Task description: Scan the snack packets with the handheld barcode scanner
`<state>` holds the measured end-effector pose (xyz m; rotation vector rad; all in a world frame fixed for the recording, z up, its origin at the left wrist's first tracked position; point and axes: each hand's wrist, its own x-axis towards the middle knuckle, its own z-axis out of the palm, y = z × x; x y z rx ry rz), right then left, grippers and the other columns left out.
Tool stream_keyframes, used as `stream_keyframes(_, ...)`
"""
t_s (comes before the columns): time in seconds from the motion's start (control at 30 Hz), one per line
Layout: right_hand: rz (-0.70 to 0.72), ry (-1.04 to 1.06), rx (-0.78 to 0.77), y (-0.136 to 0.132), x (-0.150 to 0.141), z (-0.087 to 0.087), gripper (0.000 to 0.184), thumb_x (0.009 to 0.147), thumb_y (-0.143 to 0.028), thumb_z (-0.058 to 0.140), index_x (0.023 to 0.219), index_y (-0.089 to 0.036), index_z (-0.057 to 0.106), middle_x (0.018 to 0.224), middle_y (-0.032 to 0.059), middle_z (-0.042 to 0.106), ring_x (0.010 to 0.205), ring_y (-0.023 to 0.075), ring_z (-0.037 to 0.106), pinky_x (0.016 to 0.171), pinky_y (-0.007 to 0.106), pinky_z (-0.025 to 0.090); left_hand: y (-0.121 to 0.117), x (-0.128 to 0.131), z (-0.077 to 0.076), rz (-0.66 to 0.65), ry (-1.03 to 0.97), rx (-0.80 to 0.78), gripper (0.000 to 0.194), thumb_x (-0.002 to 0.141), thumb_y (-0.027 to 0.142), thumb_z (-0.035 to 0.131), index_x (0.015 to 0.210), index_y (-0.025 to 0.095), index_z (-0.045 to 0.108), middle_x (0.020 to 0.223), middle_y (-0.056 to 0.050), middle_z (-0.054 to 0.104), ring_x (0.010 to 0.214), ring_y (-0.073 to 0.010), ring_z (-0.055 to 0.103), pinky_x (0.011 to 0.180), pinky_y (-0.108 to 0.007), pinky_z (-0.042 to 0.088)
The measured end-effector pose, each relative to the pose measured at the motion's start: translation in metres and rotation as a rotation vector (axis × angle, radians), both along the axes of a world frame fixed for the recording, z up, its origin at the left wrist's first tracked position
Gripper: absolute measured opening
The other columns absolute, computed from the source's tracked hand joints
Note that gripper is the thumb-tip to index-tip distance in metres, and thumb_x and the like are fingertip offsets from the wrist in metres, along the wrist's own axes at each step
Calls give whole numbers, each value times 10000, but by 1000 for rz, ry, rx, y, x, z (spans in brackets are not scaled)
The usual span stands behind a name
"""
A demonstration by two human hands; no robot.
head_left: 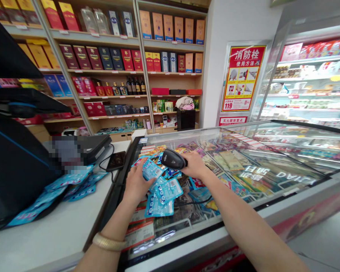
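My right hand (195, 164) is wrapped round the handle of a black barcode scanner (172, 159), whose head points left over a heap of small packets. With bent fingers my left hand (137, 180) grips a light-blue snack packet (152, 169) at the heap's left side; its printed back faces up. More blue packets (168, 190) lie loosely overlapped just to the right of and below that hand, on the glass lid of a chest freezer (187, 211). Some darker blue and red packets show partly beneath the scanner.
On the white counter (73, 226) at left lie more blue packets (82, 183), a phone (116, 160) and a dark monitor stand (14, 170). Shelves of boxed bottles (107, 58) line the back wall. A lit display fridge (314, 83) stands at right. Price labels (140, 230) lie near the freezer's front.
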<state>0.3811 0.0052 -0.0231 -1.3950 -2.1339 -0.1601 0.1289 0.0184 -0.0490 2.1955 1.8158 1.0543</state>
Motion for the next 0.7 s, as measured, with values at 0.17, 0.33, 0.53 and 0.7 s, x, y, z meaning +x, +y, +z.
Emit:
stream_keyframes(0.17,18,4,-3,0,-1,-1,234,746,-338,656,949,-226,687,858,43,743,860,235,673,745,298,373,-1,-3,4,35,-330,8,555,679,328,671,1208,169,616,979,-92,687,903,-262,663,810,-367,520)
stream_keyframes(0.33,65,-17,-12,1,-3,-2,215,738,-300,645,936,-219,673,849,32,734,834,214,666,745,282,368,2,-11,1,53,-628,-51,451,668,459,651,1006,160,644,698,-8,646,585,-188,599,579,-304,491)
stream_keyframes(0.53,128,-58,-38,-2,-8,-2,165,761,-347,650,862,-217,656,816,28,729,795,200,659,750,275,364,4,-14,0,34,-756,47,408,639,436,669,942,176,585,837,-34,674,734,-185,624,676,-294,504)
stream_keyframes(0.7,135,-67,-35,-2,-9,-3,168,767,-353,657,863,-216,655,812,26,729,779,188,653,739,268,354,1,-13,3,33,-716,52,387,652,442,648,932,186,572,824,-20,658,737,-183,617,691,-299,491)
